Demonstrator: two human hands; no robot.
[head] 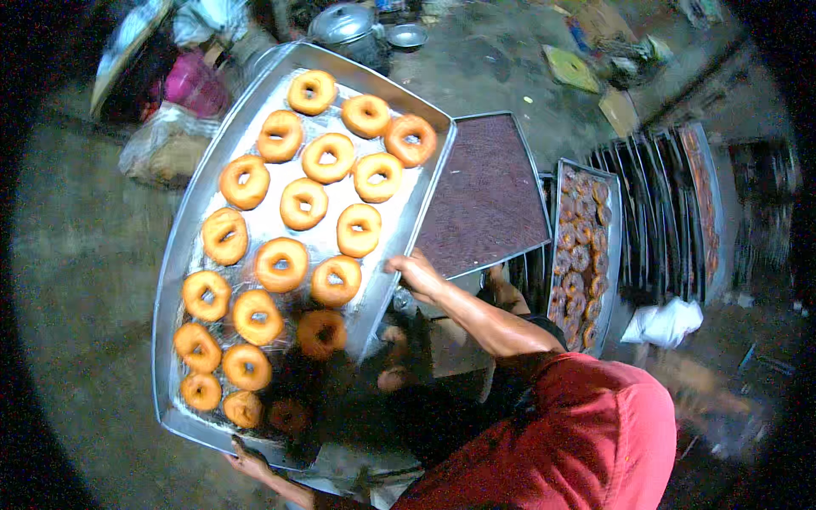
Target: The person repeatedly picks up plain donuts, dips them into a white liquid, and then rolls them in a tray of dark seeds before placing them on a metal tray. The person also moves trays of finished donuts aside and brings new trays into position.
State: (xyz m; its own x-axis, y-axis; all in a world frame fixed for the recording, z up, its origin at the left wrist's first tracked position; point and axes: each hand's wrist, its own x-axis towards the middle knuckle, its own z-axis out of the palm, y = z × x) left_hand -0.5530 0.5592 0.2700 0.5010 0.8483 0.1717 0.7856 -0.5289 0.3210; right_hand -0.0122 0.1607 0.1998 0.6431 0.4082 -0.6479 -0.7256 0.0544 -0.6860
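A large metal baking tray fills the left and middle of the view, held between my two hands. Several golden ring doughnuts lie spread in loose rows over its pale, shiny bottom. My right hand grips the tray's right-hand wall, fingers curled over the rim. At the near lower end, my left hand holds the corner edge, its thumb over the rim. Dark shadow covers the tray's lower right part, dimming a few doughnuts there.
Beyond my right hand is a flat brownish-purple tray. Farther right, another tray holds coated doughnuts, beside a row of dark slats or tray edges. A lidded metal pot, filled bags and white cloth or plastic lie around.
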